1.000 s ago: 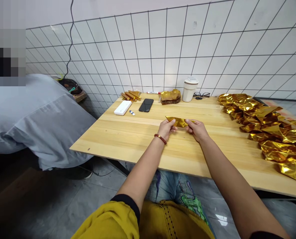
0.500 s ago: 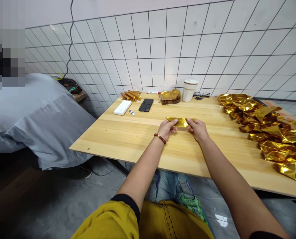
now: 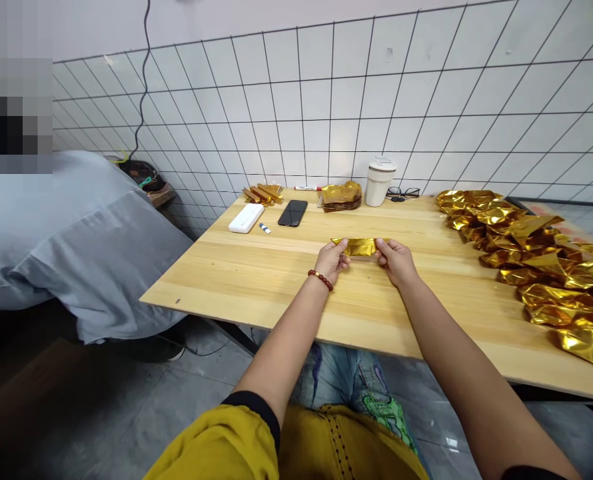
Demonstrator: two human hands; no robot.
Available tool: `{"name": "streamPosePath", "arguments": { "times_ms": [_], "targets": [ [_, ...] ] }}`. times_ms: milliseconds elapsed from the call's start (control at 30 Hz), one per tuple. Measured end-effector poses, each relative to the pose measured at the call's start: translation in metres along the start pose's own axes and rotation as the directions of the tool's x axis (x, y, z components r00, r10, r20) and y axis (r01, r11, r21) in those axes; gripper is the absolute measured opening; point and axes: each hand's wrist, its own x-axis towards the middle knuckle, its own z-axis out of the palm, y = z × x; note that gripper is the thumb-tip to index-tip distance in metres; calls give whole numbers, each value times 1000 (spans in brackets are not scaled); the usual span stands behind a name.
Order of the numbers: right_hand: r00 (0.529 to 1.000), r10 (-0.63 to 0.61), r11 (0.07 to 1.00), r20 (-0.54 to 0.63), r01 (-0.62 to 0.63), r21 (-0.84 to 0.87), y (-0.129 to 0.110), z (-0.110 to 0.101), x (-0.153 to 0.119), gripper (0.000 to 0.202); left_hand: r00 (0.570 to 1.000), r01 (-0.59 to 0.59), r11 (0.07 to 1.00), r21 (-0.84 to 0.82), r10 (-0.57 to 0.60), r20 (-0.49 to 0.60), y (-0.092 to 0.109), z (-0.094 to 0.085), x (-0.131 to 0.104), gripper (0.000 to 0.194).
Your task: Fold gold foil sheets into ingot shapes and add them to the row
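Observation:
A folded strip of shiny gold foil paper (image 3: 361, 247) is stretched level between my two hands, just over the wooden table (image 3: 256, 280). My left hand (image 3: 333, 260) pinches its left end, thumb on top and fingers curled beneath. At the other end, my right hand (image 3: 396, 260) grips it the same way. A beaded bracelet circles my left wrist. Behind the strip lie a stack of gold foil sheets (image 3: 341, 197) and a small pile of folded gold strips (image 3: 263, 194). Puffed, folded gold foil pieces (image 3: 541, 260) fill the table's right side in a long row.
Along the back stand a white lidded cup (image 3: 380, 181), glasses (image 3: 403, 193) and a marker (image 3: 307, 189). A phone (image 3: 292, 213), a white power bank (image 3: 246, 218) and a small blue-white item (image 3: 265, 228) lie at the left. A person in a grey shirt (image 3: 86, 247) sits left of the table.
My left thumb has shifted slightly left along the foil strip, so more of its middle shows. Both hands stay in nearly the same place.

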Motion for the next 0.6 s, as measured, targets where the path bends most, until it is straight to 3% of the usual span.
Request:
{"name": "streamPosePath", "arguments": {
  "times_ms": [200, 600],
  "targets": [
    [1000, 11, 998, -16, -10, 57, -5, 1, 0, 48, 1000, 2, 1000, -13, -2, -7, 1, 0, -1, 17],
    [999, -27, 1000, -34, 28, 14, -5, 0, -1, 50, 998, 29, 997, -67, -33, -56, 5, 1, -3, 9]
  ]
}}
